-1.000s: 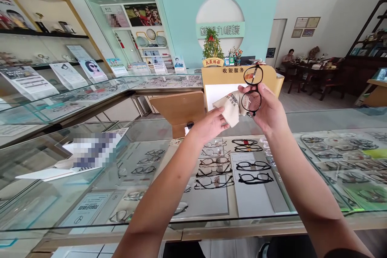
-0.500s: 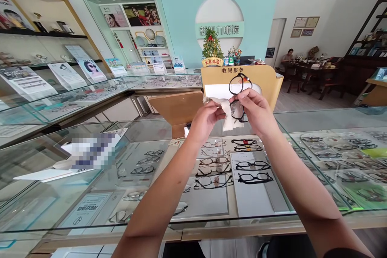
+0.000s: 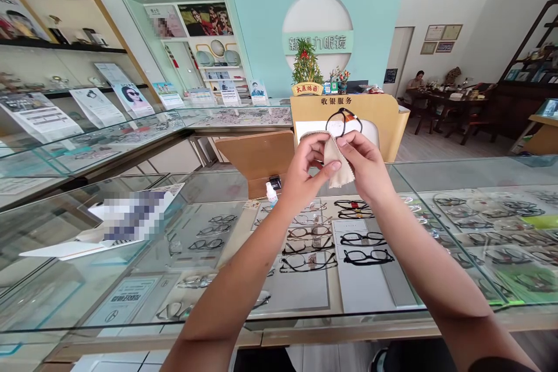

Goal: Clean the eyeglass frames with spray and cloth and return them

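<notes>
Held up over the glass counter is a pair of black-framed eyeglasses (image 3: 343, 113), one lens pointing upward above my fingers. My right hand (image 3: 364, 160) grips the frame near its middle. A beige cleaning cloth (image 3: 339, 173) with a zigzag edge is pinched in my left hand (image 3: 307, 165), thumb in front and fingers behind. The cloth drapes over the lower lens, which is mostly hidden. Both hands are close together, almost touching at the cloth.
Below the hands, a glass display counter (image 3: 209, 192) contains several rows of eyeglasses (image 3: 368, 256). A brown open box (image 3: 261, 157) and a small white bottle (image 3: 271, 192) stand behind my left forearm. A folded white card (image 3: 131, 221) lies at left. A person (image 3: 416, 84) sits far back right.
My left hand has brought the cloth over the lower lens, its thumb now pressed across the front. The glasses have tilted slightly, and the white bottle shows more fully.
</notes>
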The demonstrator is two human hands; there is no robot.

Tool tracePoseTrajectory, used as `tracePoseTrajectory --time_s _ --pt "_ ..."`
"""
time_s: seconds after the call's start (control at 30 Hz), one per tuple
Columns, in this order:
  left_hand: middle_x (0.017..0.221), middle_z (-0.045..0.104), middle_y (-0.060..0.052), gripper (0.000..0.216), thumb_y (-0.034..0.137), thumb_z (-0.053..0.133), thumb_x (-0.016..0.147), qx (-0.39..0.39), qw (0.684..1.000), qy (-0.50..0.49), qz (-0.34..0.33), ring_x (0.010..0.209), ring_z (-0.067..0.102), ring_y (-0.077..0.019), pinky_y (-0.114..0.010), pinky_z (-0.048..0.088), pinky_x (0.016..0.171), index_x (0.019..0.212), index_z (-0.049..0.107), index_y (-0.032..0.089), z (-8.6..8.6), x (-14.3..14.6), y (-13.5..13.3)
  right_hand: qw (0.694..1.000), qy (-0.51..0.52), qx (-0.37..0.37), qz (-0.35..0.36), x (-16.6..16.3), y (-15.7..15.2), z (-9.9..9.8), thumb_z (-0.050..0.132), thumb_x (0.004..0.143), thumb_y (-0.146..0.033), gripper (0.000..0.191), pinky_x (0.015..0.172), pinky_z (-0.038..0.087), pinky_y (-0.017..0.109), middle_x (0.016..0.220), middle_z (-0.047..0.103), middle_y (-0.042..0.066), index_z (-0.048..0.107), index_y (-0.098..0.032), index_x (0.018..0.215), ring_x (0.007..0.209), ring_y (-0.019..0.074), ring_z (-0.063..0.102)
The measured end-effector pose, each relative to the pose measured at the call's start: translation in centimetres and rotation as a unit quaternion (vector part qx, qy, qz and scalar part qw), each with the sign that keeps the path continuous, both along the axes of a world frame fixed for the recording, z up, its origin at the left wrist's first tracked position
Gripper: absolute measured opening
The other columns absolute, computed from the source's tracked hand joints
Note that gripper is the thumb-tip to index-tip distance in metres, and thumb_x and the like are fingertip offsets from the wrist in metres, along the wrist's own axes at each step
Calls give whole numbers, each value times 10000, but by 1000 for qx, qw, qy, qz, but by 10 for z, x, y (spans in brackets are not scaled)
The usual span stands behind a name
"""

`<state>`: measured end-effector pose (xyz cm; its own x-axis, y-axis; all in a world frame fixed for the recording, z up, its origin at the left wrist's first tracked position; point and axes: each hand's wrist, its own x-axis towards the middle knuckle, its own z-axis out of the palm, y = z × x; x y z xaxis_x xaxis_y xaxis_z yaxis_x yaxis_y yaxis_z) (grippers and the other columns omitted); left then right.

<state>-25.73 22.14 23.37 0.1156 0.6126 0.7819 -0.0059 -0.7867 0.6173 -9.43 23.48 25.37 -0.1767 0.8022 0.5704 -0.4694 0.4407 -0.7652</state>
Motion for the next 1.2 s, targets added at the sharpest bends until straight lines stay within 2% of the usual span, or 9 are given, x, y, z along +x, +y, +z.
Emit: tracePoseTrajectory --time_s 0.13,0.3,0.43,0.7,0.83,0.9,1.07,1.2 --pt "1094 684 -53 602 486 859 952 -41 999 17 10 1022 689 -204 -309 565 847 1445 582 278 1 1 -4 1000 22 -5 16 -4 3 -2 955 830 -518 329 744 440 316 855 649 -26 740 -269 816 776 149 540" --pt "1213 736 -87 564 552 849 945 -69 997 -10 24 1056 702 -207 -319 566 903 1352 623 233 1 5 -7 999 47 -4 16 -8 7 -8 949 836 -521 317 936 513 354 1114 723 -9 742 -281 831 979 187 640" --pt "1078 761 -69 481 623 766 986 -98 994 24 45 944 699 -189 -303 546 822 1222 688 212 3 6 -13 999 44 8 11 -10 7 -10 931 862 -518 296 1014 516 376 1202 731 -12 745 -288 848 1055 196 658" --pt "911 651 -28 441 652 705 1001 -141 984 62 84 813 602 -160 -283 441 681 958 641 218 12 3 -21 999 29 -4 25 -11 5 -12 924 858 -526 271 983 553 377 1268 741 -8 756 -314 859 1166 222 671" --pt "770 544 12 478 666 710 984 -168 979 81 78 697 493 -142 -273 353 593 867 593 218 16 0 -23 999 24 -7 27 -12 2 -10 920 860 -525 278 1004 559 387 1303 770 -11 746 -308 847 1136 223 692" --pt "738 503 27 492 668 734 964 -181 978 79 65 664 441 -127 -265 316 570 848 587 213 18 -1 -25 999 18 0 36 -12 0 -10 896 888 -529 279 1002 562 392 1251 797 -2 734 -303 862 1116 226 707" --pt "798 598 18 510 659 849 864 -243 969 34 -13 650 469 -111 -255 360 573 1034 724 196 21 -3 -28 998 24 -19 63 -12 -3 -7 889 902 -524 304 851 568 347 1019 807 -5 698 -289 875 889 190 703" --pt "753 630 1 554 692 900 790 -293 955 35 -29 621 494 -113 -261 373 562 967 787 179 22 -8 -26 994 34 -40 92 -12 -5 -6 911 877 -506 304 763 544 317 942 786 -9 710 -279 859 789 167 655"
